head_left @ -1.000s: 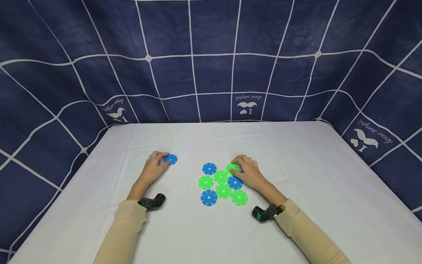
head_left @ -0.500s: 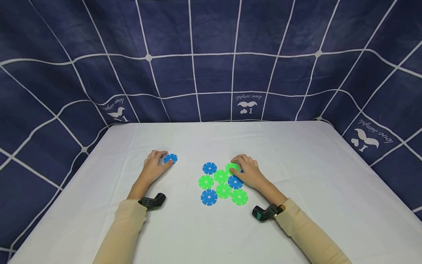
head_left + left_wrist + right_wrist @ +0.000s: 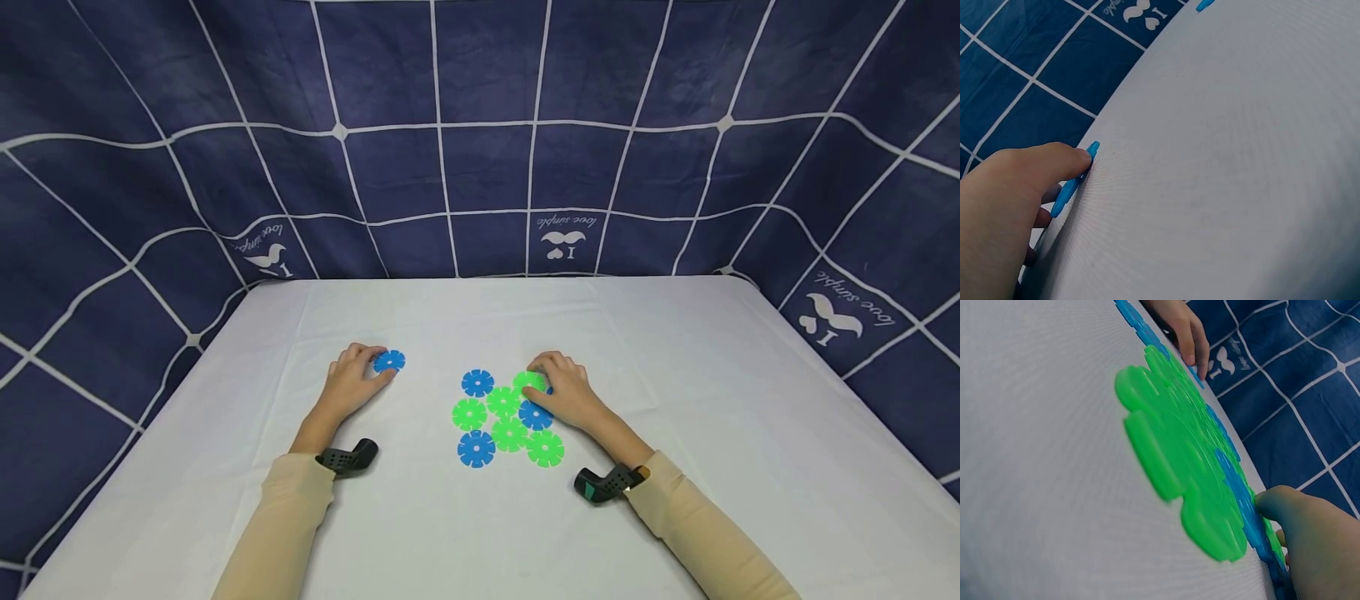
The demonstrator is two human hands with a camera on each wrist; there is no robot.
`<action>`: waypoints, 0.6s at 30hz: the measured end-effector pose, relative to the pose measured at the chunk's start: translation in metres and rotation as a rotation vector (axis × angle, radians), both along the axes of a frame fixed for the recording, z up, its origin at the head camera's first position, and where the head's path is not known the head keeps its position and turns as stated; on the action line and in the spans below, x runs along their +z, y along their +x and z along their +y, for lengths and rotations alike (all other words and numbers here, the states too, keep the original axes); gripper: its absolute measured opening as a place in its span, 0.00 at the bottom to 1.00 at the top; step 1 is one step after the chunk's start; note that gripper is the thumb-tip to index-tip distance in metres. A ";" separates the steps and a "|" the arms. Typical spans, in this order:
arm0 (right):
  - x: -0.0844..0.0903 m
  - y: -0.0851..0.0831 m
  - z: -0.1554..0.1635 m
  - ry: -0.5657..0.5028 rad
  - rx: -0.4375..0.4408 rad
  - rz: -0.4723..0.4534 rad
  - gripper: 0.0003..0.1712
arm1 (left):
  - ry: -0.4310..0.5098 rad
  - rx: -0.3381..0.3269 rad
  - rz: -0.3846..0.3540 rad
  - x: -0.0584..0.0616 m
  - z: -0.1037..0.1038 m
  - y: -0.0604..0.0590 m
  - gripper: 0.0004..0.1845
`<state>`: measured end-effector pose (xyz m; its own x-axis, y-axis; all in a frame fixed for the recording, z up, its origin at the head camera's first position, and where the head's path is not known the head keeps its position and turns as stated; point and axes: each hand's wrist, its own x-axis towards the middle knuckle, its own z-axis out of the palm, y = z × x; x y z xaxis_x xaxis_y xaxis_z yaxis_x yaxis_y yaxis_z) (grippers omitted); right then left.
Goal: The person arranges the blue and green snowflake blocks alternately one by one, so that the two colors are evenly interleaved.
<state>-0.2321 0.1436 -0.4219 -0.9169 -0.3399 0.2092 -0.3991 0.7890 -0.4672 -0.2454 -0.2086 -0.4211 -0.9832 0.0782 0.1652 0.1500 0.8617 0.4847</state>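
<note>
Likely for control, our left hand [image 3: 349, 383] rim-pinches a blue disc [image 3: 388, 361] toward the surface's left edge [image 3: 206, 375], our right hand [image 3: 566, 392] a green disc [image 3: 528, 381].

Left hand [image 3: 351, 385] curled; right hand [image 3: 566, 393] likewise; forearms [image 3: 287, 521] angled inward

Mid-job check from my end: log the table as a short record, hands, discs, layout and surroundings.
left hand: thumb and fingers pinch a lone blue disc
right hand: thumb and fingers grip the farthest green disc
other green discs: four
other blue discs: three in plain view; a bit of blue beside the right hand is mostly hidden
layout: lone blue disc apart from the rest
surface: white cloth
backdrop: navy curtain, white grid
</note>
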 end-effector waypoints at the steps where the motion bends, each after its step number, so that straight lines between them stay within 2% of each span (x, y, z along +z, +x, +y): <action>1: 0.000 0.000 0.000 -0.001 0.003 0.004 0.23 | -0.002 -0.001 0.004 0.000 0.000 0.000 0.29; 8: 0.001 0.000 0.000 -0.039 0.006 0.003 0.23 | -0.013 0.000 0.003 0.000 0.000 0.001 0.29; 18: 0.002 0.000 -0.002 -0.107 0.011 0.015 0.23 | -0.002 0.043 -0.049 0.003 0.003 0.001 0.30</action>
